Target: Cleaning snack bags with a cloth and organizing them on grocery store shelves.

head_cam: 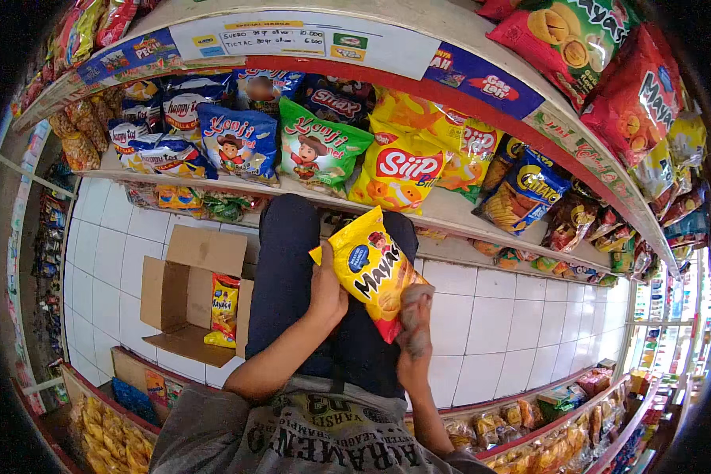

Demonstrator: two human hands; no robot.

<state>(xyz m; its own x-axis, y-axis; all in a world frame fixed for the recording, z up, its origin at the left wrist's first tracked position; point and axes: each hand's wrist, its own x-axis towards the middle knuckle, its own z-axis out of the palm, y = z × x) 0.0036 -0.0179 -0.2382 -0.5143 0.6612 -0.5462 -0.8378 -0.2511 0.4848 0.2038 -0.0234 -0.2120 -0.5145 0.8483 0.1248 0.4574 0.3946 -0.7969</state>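
In front of my knees, a yellow and red Mayasi peanut bag (374, 266) is held up at a tilt, its printed front facing me. My left hand (330, 293) grips the bag's left edge, thumb laid over the front. Against its lower right side is my right hand (416, 338), holding what looks like a grey cloth (418, 296); blur hides the exact grip of the fingers. To the left on the floor stands an open cardboard box (172, 296) with its flaps spread. Another yellow and red Mayasi bag (222, 311) stands inside at its right.
Across the front runs a shelf (326, 198) with snack bags, including a green Kenji bag (320, 148), a yellow Siip bag (398, 169) and a blue Chitato bag (521, 192). An upper shelf edge (391, 68) overhangs them. Behind me is a low rack (509, 409) of packaged snacks.
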